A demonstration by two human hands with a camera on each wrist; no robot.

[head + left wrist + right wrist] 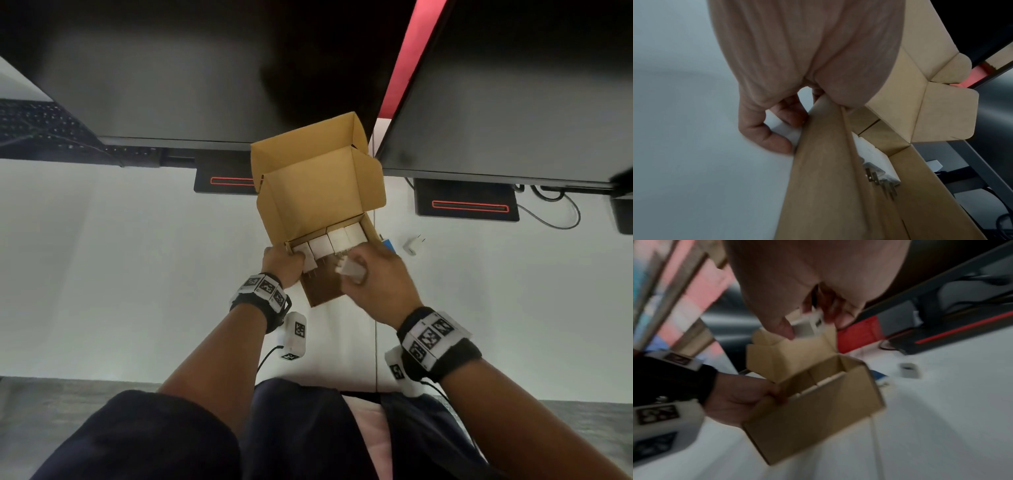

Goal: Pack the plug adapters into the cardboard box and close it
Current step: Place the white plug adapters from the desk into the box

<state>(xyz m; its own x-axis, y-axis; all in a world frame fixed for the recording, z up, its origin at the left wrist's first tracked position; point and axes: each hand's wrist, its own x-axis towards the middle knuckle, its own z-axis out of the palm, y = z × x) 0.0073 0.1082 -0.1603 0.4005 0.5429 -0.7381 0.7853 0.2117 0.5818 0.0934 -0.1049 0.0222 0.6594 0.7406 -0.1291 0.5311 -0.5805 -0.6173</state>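
The right hand point(376, 277) pinches a plug adapter point(351, 272) above the cardboard box point(318, 192); the left hand point(282, 265) grips the wall at 9 o'clock. Its prongs may snag the packed row point(330, 241), jamming it.

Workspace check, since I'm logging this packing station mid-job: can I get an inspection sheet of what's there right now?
Surface: white desk, seam running under the box.
Job's things: cardboard box open, lid up; a row of white adapters inside at the far wall; loose adapter on the desk right of the box.
Clutter: blue item beside the box, mostly hidden.
Grips: left hand holds the box's left wall; right hand holds one adapter over the box.
Cables: dark cable behind the right monitor base.
Surroundings: two monitors, keyboard far left.
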